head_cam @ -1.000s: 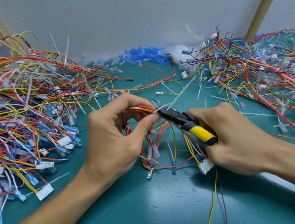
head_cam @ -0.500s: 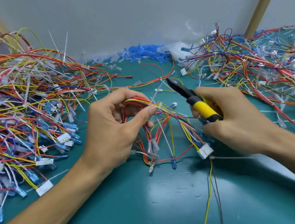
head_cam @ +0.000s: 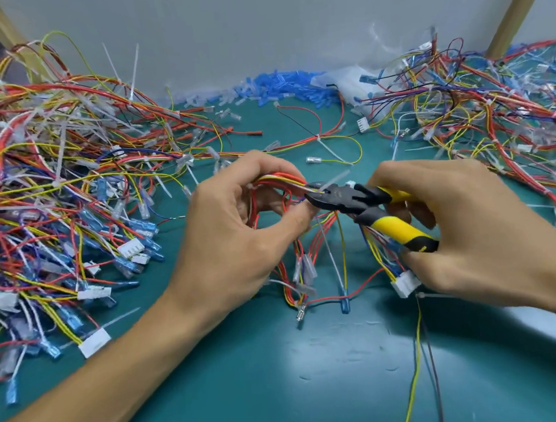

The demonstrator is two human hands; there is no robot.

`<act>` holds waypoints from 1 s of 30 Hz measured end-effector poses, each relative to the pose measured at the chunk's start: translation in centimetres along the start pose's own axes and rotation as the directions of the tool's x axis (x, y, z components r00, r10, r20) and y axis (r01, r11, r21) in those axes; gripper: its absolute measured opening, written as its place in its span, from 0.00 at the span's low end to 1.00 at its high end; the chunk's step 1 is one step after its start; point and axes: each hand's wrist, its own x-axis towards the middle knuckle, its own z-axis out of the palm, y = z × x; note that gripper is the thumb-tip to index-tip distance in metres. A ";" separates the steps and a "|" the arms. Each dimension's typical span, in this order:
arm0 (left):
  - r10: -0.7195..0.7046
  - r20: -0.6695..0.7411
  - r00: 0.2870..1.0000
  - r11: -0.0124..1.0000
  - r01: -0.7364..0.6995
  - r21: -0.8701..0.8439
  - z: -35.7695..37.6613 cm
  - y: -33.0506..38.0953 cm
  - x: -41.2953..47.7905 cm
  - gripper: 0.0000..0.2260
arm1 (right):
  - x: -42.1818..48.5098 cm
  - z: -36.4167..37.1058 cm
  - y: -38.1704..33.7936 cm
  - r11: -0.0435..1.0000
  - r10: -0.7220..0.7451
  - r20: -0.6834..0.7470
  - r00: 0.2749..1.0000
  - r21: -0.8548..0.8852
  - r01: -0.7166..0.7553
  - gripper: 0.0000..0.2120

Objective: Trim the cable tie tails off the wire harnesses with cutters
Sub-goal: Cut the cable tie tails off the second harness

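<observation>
My left hand grips a bundled wire harness of red, yellow and white wires above the green mat. A translucent cable tie tail sticks up and to the right from the bundle. My right hand holds black cutters with yellow handles. Their jaws point left and sit at the base of the tail, right beside my left thumb tip. The harness's lower wires hang down to a white connector and blue terminals.
A big tangle of harnesses with uncut tie tails fills the left side. Another heap covers the right. Loose blue terminal sleeves lie along the back wall. One single harness lies behind my hands on the green mat.
The cutters had swung away to the upper right after one cut; now they are back at the harness with the jaws at another tie tail. My left hand stays on the bundle.
</observation>
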 end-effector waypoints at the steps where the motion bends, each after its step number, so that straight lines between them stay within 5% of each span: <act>1: 0.013 0.014 1.000 0.999 -0.013 0.042 0.0 0.0 0.0 0.12 | 0.0 0.0 -0.1 1.000 0.003 -0.008 1.000 0.010 -0.003 0.09; 4: 0.045 0.051 0.998 0.984 -0.053 0.169 -0.2 0.5 -0.2 0.23 | -0.1 -0.1 -0.5 0.991 0.054 -0.015 0.998 0.124 -0.052 0.07; 7: 0.114 0.080 0.990 0.903 -0.136 0.407 -0.6 0.9 -0.1 0.23 | 0.0 -0.3 -0.8 0.946 0.113 0.049 0.992 0.299 -0.122 0.11; 12: -0.054 0.170 0.984 0.787 -0.063 0.614 -0.7 1.6 -0.4 0.28 | 0.1 -0.8 -0.8 0.901 0.173 0.073 0.982 0.391 -0.188 0.18; 16: -0.117 0.236 0.965 0.830 -0.036 0.557 -0.7 1.9 -0.4 0.32 | 0.3 -0.8 -0.6 0.878 0.207 0.062 0.976 0.429 -0.214 0.18; 19: -0.016 0.138 0.990 0.820 -0.066 0.569 -0.6 1.7 -0.6 0.30 | 0.3 -0.6 -0.1 0.876 0.216 0.054 0.975 0.430 -0.218 0.17; 25: 0.288 0.019 0.958 0.730 -0.232 0.643 -0.7 1.3 -0.4 0.04 | 0.5 -1.0 0.3 0.852 0.276 -0.020 0.961 0.467 -0.236 0.17; 30: 0.206 0.089 0.975 0.766 -0.217 0.605 -0.2 0.9 -0.8 0.19 | 0.2 -1.0 -0.2 0.949 0.155 -0.073 0.985 0.289 -0.128 0.12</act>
